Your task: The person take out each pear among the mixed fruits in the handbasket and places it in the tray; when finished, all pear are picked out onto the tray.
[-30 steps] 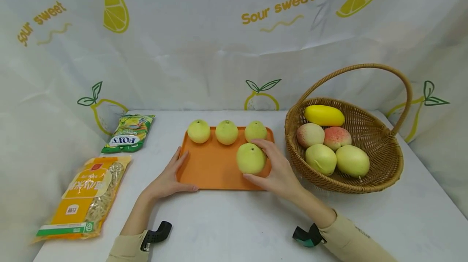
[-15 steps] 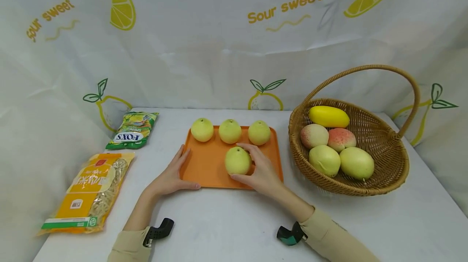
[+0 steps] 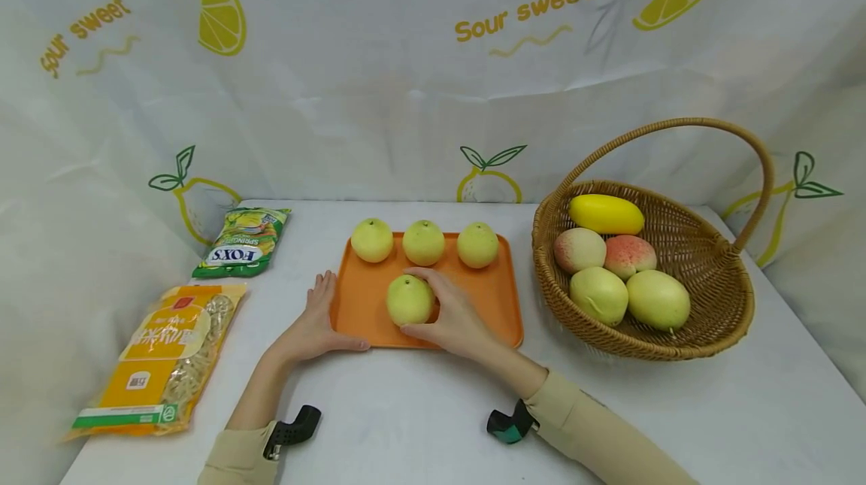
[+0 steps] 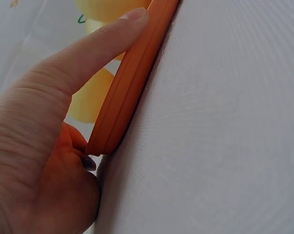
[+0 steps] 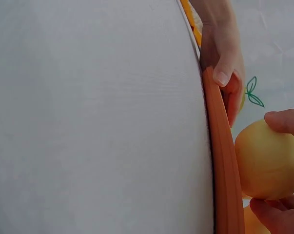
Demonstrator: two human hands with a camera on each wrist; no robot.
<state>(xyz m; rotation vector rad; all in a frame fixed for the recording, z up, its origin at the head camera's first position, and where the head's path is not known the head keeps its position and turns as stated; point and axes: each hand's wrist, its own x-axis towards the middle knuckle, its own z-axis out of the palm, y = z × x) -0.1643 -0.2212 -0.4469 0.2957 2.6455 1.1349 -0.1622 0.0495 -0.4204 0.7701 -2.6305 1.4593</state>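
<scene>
In the head view my right hand (image 3: 449, 317) holds a round, pale green-yellow pear (image 3: 409, 301) between thumb and fingers, at the front half of an orange tray (image 3: 483, 304). The same pear (image 5: 268, 158) shows beside the tray rim in the right wrist view. Along the tray's back edge stand a left pear (image 3: 372, 240), a middle pear (image 3: 423, 243) and a right pear (image 3: 477, 245). My left hand (image 3: 313, 325) lies at the tray's front left corner, fingers extended along its left side. Its thumb (image 4: 107, 44) touches the front rim in the left wrist view.
Right of the tray stands a wicker basket (image 3: 734, 297) with a tall handle, two peaches, two pale green fruits and a long yellow fruit. A green Fox's bag (image 3: 243, 242) and an orange noodle packet (image 3: 162, 361) lie at the left. A white curtain hangs behind.
My right hand has carried the pear leftward across the front of the tray. The left hand's fingers have shifted from over the tray's left rim to just outside it.
</scene>
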